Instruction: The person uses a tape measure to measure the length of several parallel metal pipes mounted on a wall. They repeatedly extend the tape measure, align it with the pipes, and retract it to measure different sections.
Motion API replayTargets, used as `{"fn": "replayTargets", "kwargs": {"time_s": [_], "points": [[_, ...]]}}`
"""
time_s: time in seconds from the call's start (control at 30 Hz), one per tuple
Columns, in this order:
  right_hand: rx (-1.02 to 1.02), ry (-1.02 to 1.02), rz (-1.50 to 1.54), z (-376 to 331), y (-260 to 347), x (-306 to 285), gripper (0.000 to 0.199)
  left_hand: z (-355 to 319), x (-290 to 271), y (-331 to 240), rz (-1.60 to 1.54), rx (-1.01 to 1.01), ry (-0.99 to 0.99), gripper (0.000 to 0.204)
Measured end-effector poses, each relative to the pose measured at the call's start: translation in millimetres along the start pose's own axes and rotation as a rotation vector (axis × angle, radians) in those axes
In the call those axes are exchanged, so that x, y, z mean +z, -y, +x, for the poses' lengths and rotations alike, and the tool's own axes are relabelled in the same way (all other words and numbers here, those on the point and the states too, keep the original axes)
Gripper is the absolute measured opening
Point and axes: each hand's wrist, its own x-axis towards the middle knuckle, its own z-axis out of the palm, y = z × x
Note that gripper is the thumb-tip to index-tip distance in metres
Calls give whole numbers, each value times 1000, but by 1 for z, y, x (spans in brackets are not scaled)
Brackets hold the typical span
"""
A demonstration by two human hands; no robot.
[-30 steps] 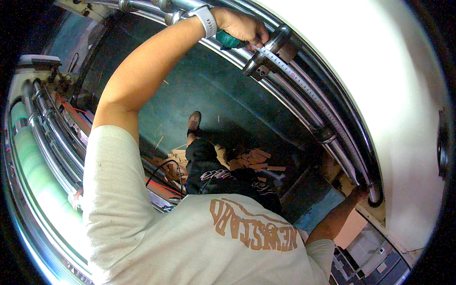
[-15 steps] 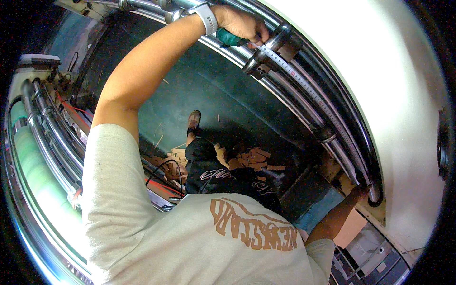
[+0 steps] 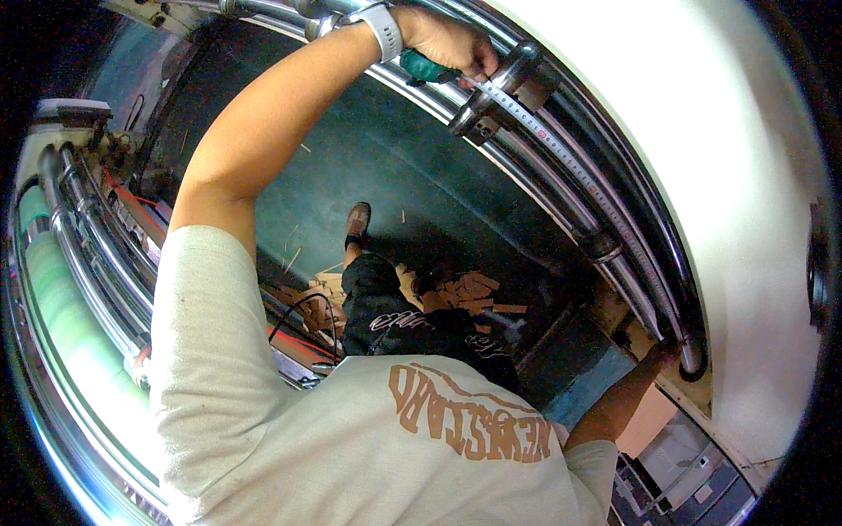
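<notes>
My left hand (image 3: 443, 42), with a grey watch (image 3: 382, 33) on the wrist, is closed round the dark green case of a tape measure (image 3: 425, 67). Its white blade (image 3: 574, 167) is pulled out along the metal bars (image 3: 548, 206) and crosses a black clamp collar (image 3: 478, 114) close to my left fingers. At the other end of the blade, by the bar's end, lies my right hand (image 3: 670, 351). It is dark and small there, and its fingers cannot be made out.
A big white machine panel (image 3: 745, 219) curves past the bars on the right. Bars and a green-lit roller (image 3: 79, 298) run along the left. Cardboard scraps (image 3: 465, 294) are strewn on the dark green floor (image 3: 333, 167) by my shoe (image 3: 358, 218).
</notes>
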Motion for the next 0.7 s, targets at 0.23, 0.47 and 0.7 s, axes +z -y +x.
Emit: {"fn": "replayTargets", "kwargs": {"time_s": [0.23,0.47,0.7], "points": [[-44,8,-39,4,-2,7,26,0,2,7,-24,8,12,20],[-74,-13,-99,41,-22,-2,26,14,-2,0,-12,-2,130,20],[-119,-28,-150,30,-14,7,25,-2,-12,-22,-162,-205,143,27]]}}
